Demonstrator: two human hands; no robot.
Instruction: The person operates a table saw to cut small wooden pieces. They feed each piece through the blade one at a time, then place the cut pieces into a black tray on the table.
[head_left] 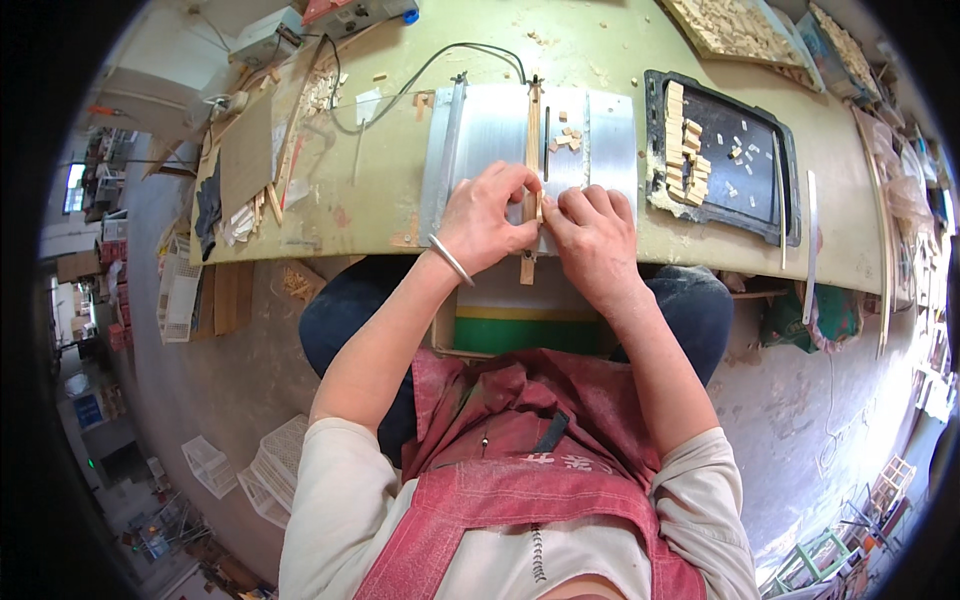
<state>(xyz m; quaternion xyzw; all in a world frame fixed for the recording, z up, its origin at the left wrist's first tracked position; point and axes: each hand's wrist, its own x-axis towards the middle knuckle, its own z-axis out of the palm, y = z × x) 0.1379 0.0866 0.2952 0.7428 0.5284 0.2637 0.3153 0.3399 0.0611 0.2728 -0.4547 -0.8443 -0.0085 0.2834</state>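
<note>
Tan wood in a narrow straight strip runs near to far between the hands, the left hand curled at its left, the right hand at its right, fingertips close together; whether either grips, I cannot tell. Beneath lies a silver metal plate; farther right, a black rectangular tray.

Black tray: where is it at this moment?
In the head view, the black tray lies on the green worktable, just right of the metal plate.

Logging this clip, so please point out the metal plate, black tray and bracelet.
Metal plate (492,125), head view: bare surface.
Black tray (752,203), head view: bare floor.
Bracelet (452,259), head view: band's middle.
</note>
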